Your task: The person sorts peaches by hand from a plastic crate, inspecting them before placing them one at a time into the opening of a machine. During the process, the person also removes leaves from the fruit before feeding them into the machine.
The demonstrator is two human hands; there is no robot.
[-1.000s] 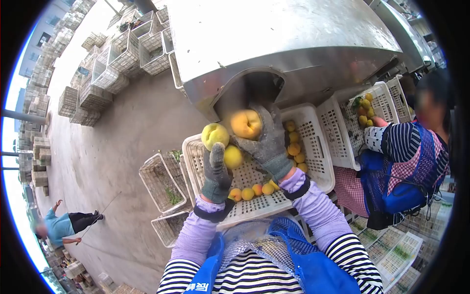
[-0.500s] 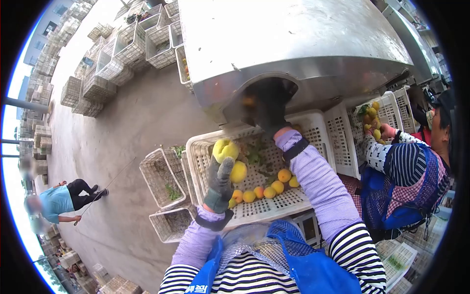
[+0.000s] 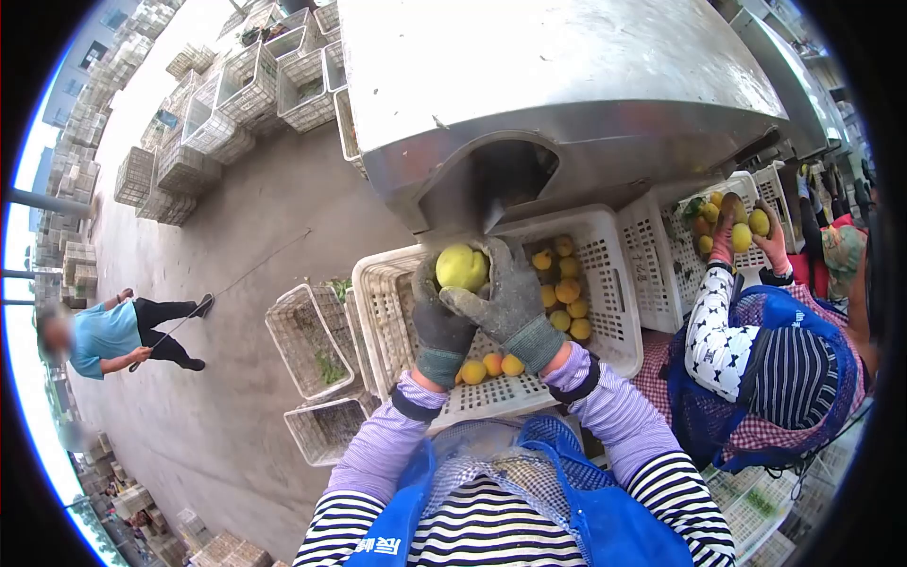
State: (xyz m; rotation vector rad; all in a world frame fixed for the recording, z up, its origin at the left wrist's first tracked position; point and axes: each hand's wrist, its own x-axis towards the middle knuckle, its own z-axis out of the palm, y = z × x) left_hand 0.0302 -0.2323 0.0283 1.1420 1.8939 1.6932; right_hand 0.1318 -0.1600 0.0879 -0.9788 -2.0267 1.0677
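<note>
Both my hands wear grey knit gloves and meet above a white plastic crate (image 3: 614, 274). My left hand (image 3: 436, 326) curls around a yellow-green peach (image 3: 461, 267) from the left. My right hand (image 3: 515, 307) closes in from the right, its thumb lying across the front of the fruit. Part of a second yellow fruit seems to show behind the thumb, mostly hidden. Inside the crate, orange-yellow peaches (image 3: 567, 290) line the right side, and several more (image 3: 492, 364) lie along the near edge below my wrists.
A metal machine (image 3: 567, 142) with a dark arched opening (image 3: 505, 180) stands just beyond the crate. On the right a co-worker (image 3: 756, 350) handles peaches over another crate (image 3: 652, 260). Smaller crates (image 3: 312, 345) sit to the left. A person (image 3: 104, 335) holding a thin stick walks farther left.
My right hand has come out of the machine's opening and joined my left at the peach. The left hand has shifted slightly right. The co-worker has leaned and turned.
</note>
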